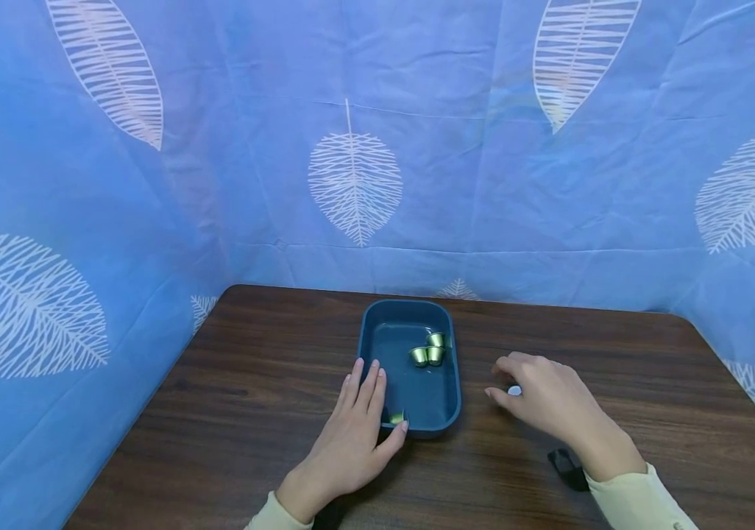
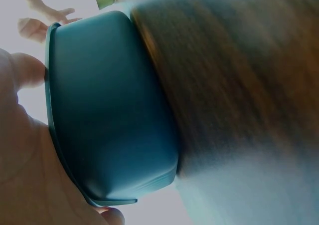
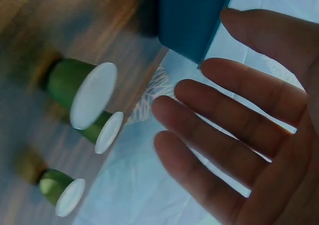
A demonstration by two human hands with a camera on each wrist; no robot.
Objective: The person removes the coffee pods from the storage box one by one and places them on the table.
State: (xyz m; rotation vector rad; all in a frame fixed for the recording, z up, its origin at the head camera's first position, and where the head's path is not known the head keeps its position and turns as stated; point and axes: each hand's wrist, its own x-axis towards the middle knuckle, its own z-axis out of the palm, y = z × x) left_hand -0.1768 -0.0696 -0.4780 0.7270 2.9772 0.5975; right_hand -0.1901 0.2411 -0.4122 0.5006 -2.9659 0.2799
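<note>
A dark blue rectangular tray (image 1: 410, 405) stands on the table. Three green coffee capsules (image 1: 435, 355) lie clustered at its right inside, and another capsule (image 1: 397, 417) is by the front wall. My left hand (image 1: 344, 449) rests on the tray's front left corner, thumb at the front rim and fingers stretched along the left side. To the right of the tray my right hand (image 1: 550, 394) hovers with relaxed fingers, holding nothing. Below it three green capsules (image 3: 75, 85) with pale lids stand on the table in the right wrist view; the head view shows only one pale lid (image 1: 514, 390).
The brown wooden table (image 1: 252, 353) reaches back to a blue cloth (image 1: 457, 184) printed with white leaves. A black strap (image 1: 568, 470) shows beneath my right wrist. Pale sleeves (image 1: 639, 500) cover both forearms.
</note>
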